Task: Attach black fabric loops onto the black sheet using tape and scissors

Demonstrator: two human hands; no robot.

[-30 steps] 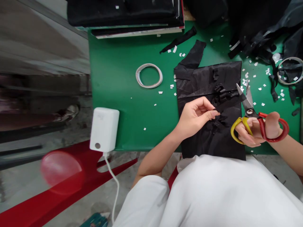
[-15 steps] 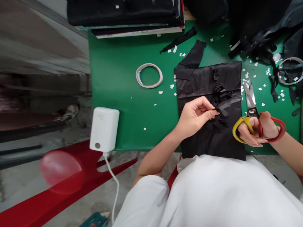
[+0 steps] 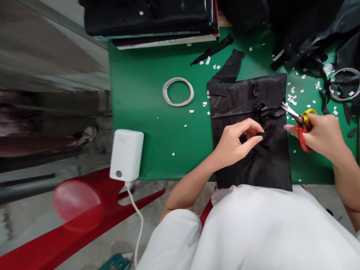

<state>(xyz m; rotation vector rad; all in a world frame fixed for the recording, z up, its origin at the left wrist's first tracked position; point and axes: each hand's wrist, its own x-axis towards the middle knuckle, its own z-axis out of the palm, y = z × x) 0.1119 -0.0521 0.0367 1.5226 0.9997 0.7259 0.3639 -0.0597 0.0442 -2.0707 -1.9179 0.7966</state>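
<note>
A folded piece of black fabric (image 3: 247,172) lies flat on the green table in front of me. Over it, my left hand (image 3: 234,144) pinches a small black strip (image 3: 261,134) between thumb and forefinger. Several short black strips (image 3: 263,110) are bunched on the fabric just beyond those fingers. My right hand (image 3: 323,135), off the fabric's right edge, is wrapped round scissors (image 3: 301,120) with one yellow and one red handle. Their blades point left and away from me, the tips over the fabric's right edge. My right thumb sticks out to the left.
On the green table (image 3: 135,90) lie a white tape ring (image 3: 165,92), a white box with a cable (image 3: 128,153) and scattered white paper bits. Stacked black material (image 3: 146,18) stands at the back. Black scraps (image 3: 306,56) and another ring (image 3: 344,99) lie at right.
My right hand has turned over and swung the scissors, so the blades now slant left toward the fabric instead of pointing straight away. The left hand has shifted slightly to the right.
</note>
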